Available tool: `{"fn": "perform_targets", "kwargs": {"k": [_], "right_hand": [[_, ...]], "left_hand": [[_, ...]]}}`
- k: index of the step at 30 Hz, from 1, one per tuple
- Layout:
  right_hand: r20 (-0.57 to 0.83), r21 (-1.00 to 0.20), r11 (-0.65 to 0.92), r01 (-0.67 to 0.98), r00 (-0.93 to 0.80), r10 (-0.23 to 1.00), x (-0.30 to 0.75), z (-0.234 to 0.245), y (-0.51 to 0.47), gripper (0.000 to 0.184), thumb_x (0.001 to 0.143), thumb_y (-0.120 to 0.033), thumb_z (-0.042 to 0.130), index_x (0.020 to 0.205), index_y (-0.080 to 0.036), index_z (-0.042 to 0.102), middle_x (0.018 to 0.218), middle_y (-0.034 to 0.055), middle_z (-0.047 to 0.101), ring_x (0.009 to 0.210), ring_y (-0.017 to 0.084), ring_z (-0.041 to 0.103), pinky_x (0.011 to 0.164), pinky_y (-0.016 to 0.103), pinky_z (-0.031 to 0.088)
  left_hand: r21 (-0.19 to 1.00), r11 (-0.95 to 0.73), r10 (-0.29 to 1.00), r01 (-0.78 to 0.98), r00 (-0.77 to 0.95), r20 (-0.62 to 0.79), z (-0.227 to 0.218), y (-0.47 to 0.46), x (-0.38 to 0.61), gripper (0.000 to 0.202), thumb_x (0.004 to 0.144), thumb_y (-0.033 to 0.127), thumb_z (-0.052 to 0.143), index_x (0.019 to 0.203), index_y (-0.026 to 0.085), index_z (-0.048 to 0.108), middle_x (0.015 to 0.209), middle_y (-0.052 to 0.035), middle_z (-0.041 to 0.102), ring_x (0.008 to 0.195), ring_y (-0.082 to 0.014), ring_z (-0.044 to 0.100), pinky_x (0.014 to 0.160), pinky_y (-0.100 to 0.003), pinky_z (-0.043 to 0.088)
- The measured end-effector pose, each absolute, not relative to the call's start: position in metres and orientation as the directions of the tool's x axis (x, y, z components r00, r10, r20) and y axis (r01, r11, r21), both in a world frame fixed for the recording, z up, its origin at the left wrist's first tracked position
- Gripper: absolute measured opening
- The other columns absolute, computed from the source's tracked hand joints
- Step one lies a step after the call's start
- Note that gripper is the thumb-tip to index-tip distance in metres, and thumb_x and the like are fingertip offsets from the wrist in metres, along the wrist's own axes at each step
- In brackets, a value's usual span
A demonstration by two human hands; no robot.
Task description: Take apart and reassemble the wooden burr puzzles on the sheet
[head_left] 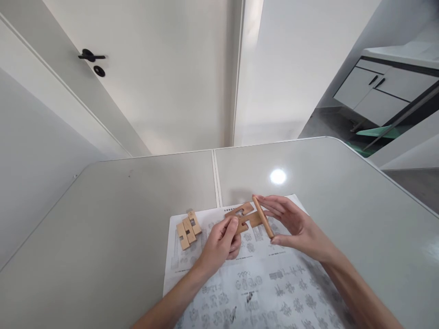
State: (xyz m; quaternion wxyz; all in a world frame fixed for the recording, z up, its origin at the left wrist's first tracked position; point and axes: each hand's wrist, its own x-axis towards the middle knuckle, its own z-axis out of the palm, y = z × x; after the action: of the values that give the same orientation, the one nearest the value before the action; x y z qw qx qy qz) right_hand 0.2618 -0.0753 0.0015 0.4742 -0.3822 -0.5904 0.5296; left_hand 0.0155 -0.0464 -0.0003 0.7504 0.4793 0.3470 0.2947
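My left hand point(221, 244) is closed in a pinch on a notched wooden puzzle piece point(242, 214), held just above a printed instruction sheet point(254, 278). My right hand point(295, 226) grips a plain wooden bar point(263, 217) between thumb and fingertips, laid across the notched pieces. To the left, a small cluster of interlocked wooden blocks point(188, 227) lies on the sheet's far left corner, apart from both hands.
The sheet lies on a grey table point(120, 214) with a seam down its middle. Behind the table stand a white door with a black handle point(91, 56) and a wall. Grey cabinets point(380, 91) are at the far right.
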Motion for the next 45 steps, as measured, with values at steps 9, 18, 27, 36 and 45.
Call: {"fn": "perform_targets", "kwargs": {"k": [9, 18, 27, 36, 45], "right_hand": [[0.052, -0.996, 0.072, 0.05, -0.319, 0.946, 0.245, 0.008, -0.081, 0.073, 0.085, -0.034, 0.09, 0.146, -0.044, 0.052, 0.161, 0.0049, 0.051, 0.15, 0.034, 0.046, 0.124, 0.057, 0.041], [0.011, -0.991, 0.056, 0.119, -0.351, 0.936, 0.236, 0.01, -0.086, 0.093, 0.079, -0.026, 0.091, 0.154, -0.046, 0.041, 0.167, 0.0028, 0.041, 0.154, 0.034, 0.039, 0.124, 0.058, 0.039], [-0.017, -0.991, 0.021, 0.131, -0.28, 0.96, 0.233, 0.012, -0.087, 0.087, 0.077, -0.027, 0.093, 0.149, -0.046, 0.046, 0.157, 0.0041, 0.051, 0.14, 0.033, 0.053, 0.116, 0.056, 0.049], [-0.015, -0.997, 0.011, 0.081, -0.312, 0.95, 0.242, 0.008, -0.085, 0.086, 0.081, -0.028, 0.09, 0.151, -0.043, 0.044, 0.15, 0.0077, 0.056, 0.137, 0.034, 0.056, 0.114, 0.057, 0.051], [-0.017, -0.996, 0.013, 0.091, -0.322, 0.947, 0.242, 0.01, -0.084, 0.085, 0.08, -0.035, 0.092, 0.151, -0.043, 0.046, 0.157, 0.0081, 0.05, 0.138, 0.037, 0.057, 0.115, 0.061, 0.05]], "left_hand": [[0.936, 0.342, 0.742, -0.082, 0.635, -0.216, 0.003, -0.049, 0.018, 0.04, 0.106, 0.059, 0.051, 0.097, 0.02, 0.052, 0.056, 0.0122, 0.033, 0.045, -0.0058, 0.021, 0.043, -0.02, 0.026], [0.932, 0.356, 0.727, -0.064, 0.646, -0.233, 0.008, -0.051, 0.02, 0.042, 0.104, 0.061, 0.053, 0.093, 0.021, 0.049, 0.054, 0.0121, 0.037, 0.044, -0.0053, 0.02, 0.044, -0.021, 0.023], [0.932, 0.36, 0.724, -0.042, 0.643, -0.251, 0.006, -0.052, 0.019, 0.04, 0.106, 0.059, 0.05, 0.094, 0.021, 0.051, 0.055, 0.0117, 0.037, 0.044, -0.0056, 0.022, 0.045, -0.022, 0.024], [0.929, 0.366, 0.732, -0.045, 0.631, -0.258, 0.008, -0.052, 0.02, 0.042, 0.105, 0.061, 0.051, 0.093, 0.021, 0.05, 0.054, 0.0119, 0.038, 0.044, -0.0055, 0.022, 0.045, -0.022, 0.024], [0.932, 0.36, 0.728, -0.044, 0.638, -0.251, 0.008, -0.05, 0.019, 0.042, 0.104, 0.06, 0.054, 0.098, 0.019, 0.055, 0.053, 0.0116, 0.04, 0.042, -0.0053, 0.023, 0.044, -0.022, 0.025]]}}
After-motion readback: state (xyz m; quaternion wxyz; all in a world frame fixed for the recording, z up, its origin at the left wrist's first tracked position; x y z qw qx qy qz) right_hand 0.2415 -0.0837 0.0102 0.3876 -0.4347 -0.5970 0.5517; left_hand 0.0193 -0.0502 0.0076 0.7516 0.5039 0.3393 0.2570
